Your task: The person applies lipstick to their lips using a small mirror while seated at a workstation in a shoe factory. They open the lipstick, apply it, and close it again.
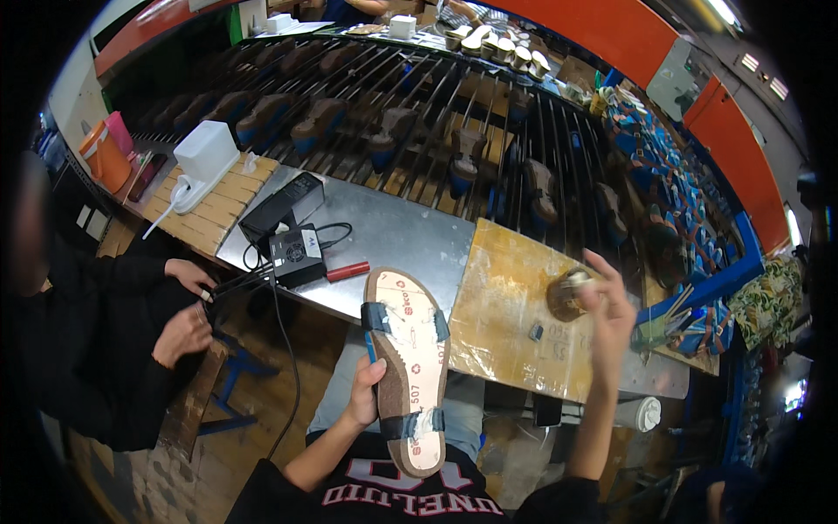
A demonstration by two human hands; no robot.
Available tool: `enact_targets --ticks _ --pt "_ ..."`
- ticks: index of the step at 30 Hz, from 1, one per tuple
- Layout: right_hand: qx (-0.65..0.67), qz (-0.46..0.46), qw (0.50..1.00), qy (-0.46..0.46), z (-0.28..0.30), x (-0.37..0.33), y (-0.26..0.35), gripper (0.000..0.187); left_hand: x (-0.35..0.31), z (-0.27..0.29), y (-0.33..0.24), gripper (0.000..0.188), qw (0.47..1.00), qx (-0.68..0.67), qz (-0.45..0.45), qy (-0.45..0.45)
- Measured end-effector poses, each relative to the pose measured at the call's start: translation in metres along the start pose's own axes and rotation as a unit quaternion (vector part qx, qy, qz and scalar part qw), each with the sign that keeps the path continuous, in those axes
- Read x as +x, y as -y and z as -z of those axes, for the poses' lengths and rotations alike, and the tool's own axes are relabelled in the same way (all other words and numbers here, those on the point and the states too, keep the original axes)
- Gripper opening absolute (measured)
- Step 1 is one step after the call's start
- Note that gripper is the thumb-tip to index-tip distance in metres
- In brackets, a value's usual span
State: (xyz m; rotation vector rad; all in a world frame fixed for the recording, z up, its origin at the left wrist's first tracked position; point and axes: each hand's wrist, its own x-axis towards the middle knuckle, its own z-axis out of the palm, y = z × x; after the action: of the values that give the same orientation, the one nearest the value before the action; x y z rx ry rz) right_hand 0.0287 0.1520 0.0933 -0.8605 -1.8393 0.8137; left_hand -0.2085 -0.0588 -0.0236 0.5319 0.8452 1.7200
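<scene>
Left hand: the left hand (pixel 365 395) is clamped on the edge of a sandal sole (pixel 407 367), fingers (pixel 374 371) wrapped round its left rim, thumb side hidden behind it.
Sole: cork-coloured rim, pale printed underside turned up, grey-blue strap ends folded over it near toe and heel with patches of whitish glue; its long axis runs away from the person, heel end over the lap, toe end above the metal bench (pixel 393 236).
Right hand: the right hand (pixel 607 306) is raised over a small round glue pot (pixel 567 294), fingers together and pinched at its top (what they hold, a brush perhaps, cannot be made out).
Key relation: the pot lies to the right of the sole-holding fingers, well apart; the right hand is much the nearer to it.
Surface: the pot stands on a yellowed, glue-stained board (pixel 506 306).
Left of the fingers: a red marker-like stick (pixel 347 272), a small black box with cables (pixel 295 253).
Beyond: a dark bar rack (pixel 419 96) carrying shoe lasts.
Neighbour: another person's hands (pixel 185 306) work at the far left.
</scene>
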Motion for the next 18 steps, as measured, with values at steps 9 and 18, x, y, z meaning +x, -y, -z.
enact_targets --ticks 9,18 --pt "-0.033 0.247 0.941 0.230 -0.093 -0.009 0.072 0.013 -0.013 -0.020 -0.031 0.052 0.995 0.081 -0.006 0.057" --pt "-0.050 0.314 0.923 0.216 -0.093 -0.029 0.064 0.015 -0.016 -0.021 -0.026 0.067 0.990 0.116 0.045 0.065"
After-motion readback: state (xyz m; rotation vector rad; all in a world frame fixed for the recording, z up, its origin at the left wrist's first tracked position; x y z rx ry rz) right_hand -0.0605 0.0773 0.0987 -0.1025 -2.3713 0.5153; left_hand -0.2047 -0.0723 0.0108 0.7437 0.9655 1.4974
